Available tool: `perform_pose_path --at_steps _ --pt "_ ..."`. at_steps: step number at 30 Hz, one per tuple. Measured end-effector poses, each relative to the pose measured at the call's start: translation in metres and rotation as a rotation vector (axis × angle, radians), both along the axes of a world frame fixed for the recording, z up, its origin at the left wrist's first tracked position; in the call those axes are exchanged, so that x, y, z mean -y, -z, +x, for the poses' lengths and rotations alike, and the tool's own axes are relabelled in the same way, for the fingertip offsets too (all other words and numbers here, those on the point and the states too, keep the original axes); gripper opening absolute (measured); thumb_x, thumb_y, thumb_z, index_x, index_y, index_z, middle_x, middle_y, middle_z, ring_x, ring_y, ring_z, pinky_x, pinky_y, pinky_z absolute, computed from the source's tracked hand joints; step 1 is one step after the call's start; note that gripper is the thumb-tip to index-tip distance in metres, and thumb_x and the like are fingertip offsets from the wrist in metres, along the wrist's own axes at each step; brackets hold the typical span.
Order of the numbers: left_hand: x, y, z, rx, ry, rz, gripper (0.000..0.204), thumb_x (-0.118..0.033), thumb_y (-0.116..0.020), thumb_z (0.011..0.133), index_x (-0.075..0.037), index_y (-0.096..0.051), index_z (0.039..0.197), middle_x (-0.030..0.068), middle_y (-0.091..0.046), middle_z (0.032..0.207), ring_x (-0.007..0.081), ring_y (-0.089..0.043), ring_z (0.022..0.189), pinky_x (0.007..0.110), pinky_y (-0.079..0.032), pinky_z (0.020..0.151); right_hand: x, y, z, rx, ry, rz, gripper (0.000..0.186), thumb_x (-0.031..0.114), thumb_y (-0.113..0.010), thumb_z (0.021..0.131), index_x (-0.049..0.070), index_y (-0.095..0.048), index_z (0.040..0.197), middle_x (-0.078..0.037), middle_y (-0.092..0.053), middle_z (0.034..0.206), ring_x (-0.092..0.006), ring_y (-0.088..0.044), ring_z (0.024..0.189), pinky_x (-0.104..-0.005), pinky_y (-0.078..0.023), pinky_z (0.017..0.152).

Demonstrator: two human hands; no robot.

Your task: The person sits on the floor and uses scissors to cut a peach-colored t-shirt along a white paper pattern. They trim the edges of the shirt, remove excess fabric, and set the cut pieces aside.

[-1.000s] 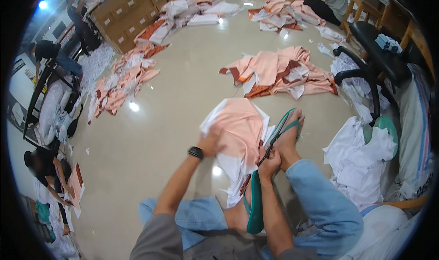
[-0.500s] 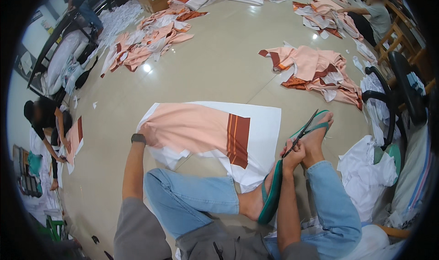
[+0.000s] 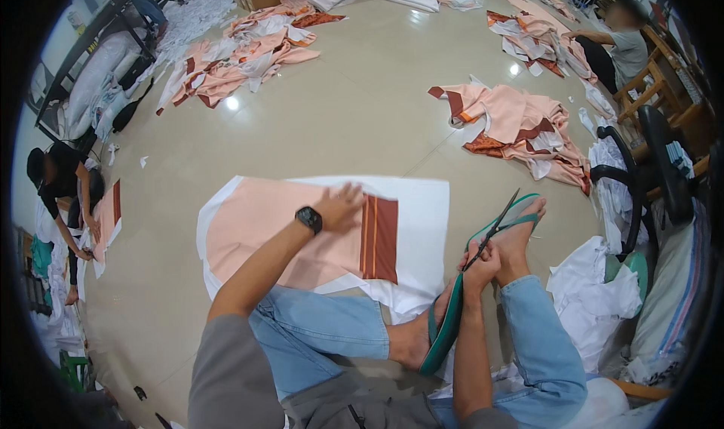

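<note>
A peach fabric panel [image 3: 256, 221] with a dark brown striped band [image 3: 380, 240] at its right end lies flat on the floor, bordered by white material [image 3: 424, 221]. Over its upper part, just left of the band, is my left hand [image 3: 338, 209], slightly blurred, with fingers apart and nothing held. A black watch [image 3: 308, 219] is on that wrist. My right hand [image 3: 481, 266] is closed round dark scissors [image 3: 501, 221], whose blades point up and away beside my green flip-flops [image 3: 446, 327]. The scissors' handles are partly hidden by my fingers.
A pile of peach and brown fabric [image 3: 520, 123] lies ahead to the right, another heap [image 3: 241, 55] at the far left. White cloth [image 3: 592, 286] and a black chair [image 3: 664, 157] stand at my right. One person [image 3: 64, 195] works with fabric at left, another [image 3: 622, 48] sits far right.
My left hand has let go of the panel's left end and moved right, across the fabric toward the brown band. The panel's left part is now spread flatter. The right hand still holds the scissors.
</note>
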State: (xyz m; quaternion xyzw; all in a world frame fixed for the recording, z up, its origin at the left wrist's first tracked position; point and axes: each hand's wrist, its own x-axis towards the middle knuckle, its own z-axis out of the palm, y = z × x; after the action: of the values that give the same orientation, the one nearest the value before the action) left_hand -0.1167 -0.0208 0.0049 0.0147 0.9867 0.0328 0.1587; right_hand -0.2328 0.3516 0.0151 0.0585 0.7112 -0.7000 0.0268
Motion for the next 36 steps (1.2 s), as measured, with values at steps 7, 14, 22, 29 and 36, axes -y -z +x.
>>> perform_pose_path --at_steps 7,14,22,29,36 --pt "0.089 -0.006 -0.006 -0.157 -0.687 0.001 0.089 -0.049 -0.07 0.091 -0.005 -0.032 0.158 0.023 -0.023 0.168 0.0433 -0.018 0.157 0.073 -0.022 0.118 0.012 0.0 0.016 -0.026 -0.03 0.043 0.032 0.008 -0.073 0.094 -0.005 -0.059 0.12 -0.003 -0.06 0.065 -0.0088 -0.054 0.047 -0.0251 -0.038 0.041" --pt "0.075 0.003 0.13 0.005 -0.652 0.107 0.124 -0.062 -0.083 0.073 0.001 -0.022 0.161 0.0309 -0.015 0.168 0.0502 -0.015 0.155 0.072 -0.026 0.117 0.024 -0.004 0.025 -0.17 -0.164 0.182 0.033 0.009 -0.074 0.094 -0.008 -0.059 0.118 -0.002 -0.06 0.061 -0.0085 -0.053 0.046 -0.0251 -0.038 0.041" --pt "-0.009 -0.038 0.131 -0.134 -0.392 0.408 0.083 -0.043 -0.084 0.079 -0.004 -0.052 0.145 0.023 -0.061 0.137 0.042 -0.056 0.129 0.049 -0.046 0.108 0.053 -0.042 0.046 -0.069 -0.392 0.183 0.04 0.012 -0.079 0.091 -0.01 -0.061 0.12 -0.002 -0.062 0.062 -0.0066 -0.055 0.049 -0.0243 -0.038 0.044" --pt "-0.189 0.028 0.102 -0.154 0.128 0.708 0.045 -0.021 -0.079 0.082 -0.006 -0.068 0.123 0.0224 -0.062 0.122 0.0403 -0.065 0.109 0.046 -0.054 0.093 0.041 -0.05 0.061 -0.036 -0.428 0.171 0.042 0.013 -0.08 0.091 -0.011 -0.061 0.12 -0.003 -0.063 0.063 -0.0075 -0.056 0.049 -0.0244 -0.04 0.043" --pt "-0.134 0.003 0.066 -0.035 0.108 0.558 0.027 -0.007 -0.073 0.069 -0.004 -0.08 0.095 0.0201 -0.072 0.095 0.0399 -0.069 0.092 0.047 -0.056 0.084 0.017 -0.054 0.035 0.007 -0.267 0.082 0.039 0.011 -0.078 0.091 -0.007 -0.06 0.121 -0.004 -0.064 0.066 -0.0093 -0.056 0.048 -0.0263 -0.041 0.041"
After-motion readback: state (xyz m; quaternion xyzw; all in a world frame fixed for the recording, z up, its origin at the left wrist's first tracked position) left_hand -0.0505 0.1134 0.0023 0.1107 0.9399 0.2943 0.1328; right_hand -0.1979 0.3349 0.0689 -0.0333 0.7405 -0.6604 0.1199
